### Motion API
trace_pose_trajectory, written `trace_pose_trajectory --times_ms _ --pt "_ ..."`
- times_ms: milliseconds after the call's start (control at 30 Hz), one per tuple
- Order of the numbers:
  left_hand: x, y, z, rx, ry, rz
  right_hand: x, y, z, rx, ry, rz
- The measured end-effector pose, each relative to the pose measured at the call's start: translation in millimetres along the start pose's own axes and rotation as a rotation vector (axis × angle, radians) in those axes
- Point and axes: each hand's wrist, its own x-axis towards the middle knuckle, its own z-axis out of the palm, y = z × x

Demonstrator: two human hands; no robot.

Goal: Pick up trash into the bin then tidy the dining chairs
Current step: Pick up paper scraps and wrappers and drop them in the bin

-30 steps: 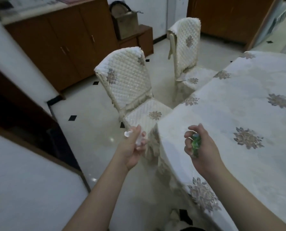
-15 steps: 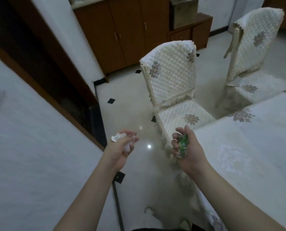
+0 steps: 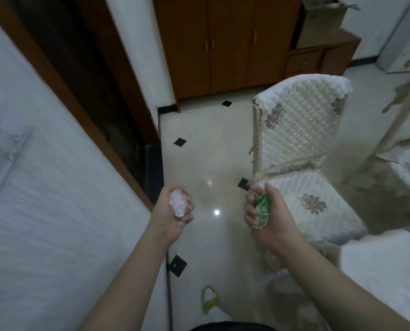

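Pale floor tiles (image 3: 206, 163) now fill the view, the table (image 3: 385, 271) having been left; white tissue (image 3: 178, 206) is clenched in the left hand (image 3: 172, 212), a green wrapper (image 3: 262, 207) in the right hand (image 3: 268, 215); no bin is seen yet.

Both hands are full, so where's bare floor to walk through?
Bare tile runs between the white wall and the quilted chair, up to the wooden cabinet. Crowded near the feet: yellow-green scrap on the floor, beside the draped tablecloth.

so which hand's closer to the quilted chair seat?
Right. The right hand, gripping a green wrapper, overlaps the chair seat edge; the left hand is across the floor gap.
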Motion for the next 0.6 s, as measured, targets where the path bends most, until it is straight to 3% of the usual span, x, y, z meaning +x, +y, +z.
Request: trace_pose_trajectory --times_ms 267,600 --pt "83.1 60.8 17.3 -0.002 -0.159 -0.030 71.8 -21.0 56.1 0.012 -0.005 -0.040" --pt "198.5 124.0 54.2 0.005 -0.131 -0.007 208.4 -74.2 94.1 -0.047 0.007 -0.085"
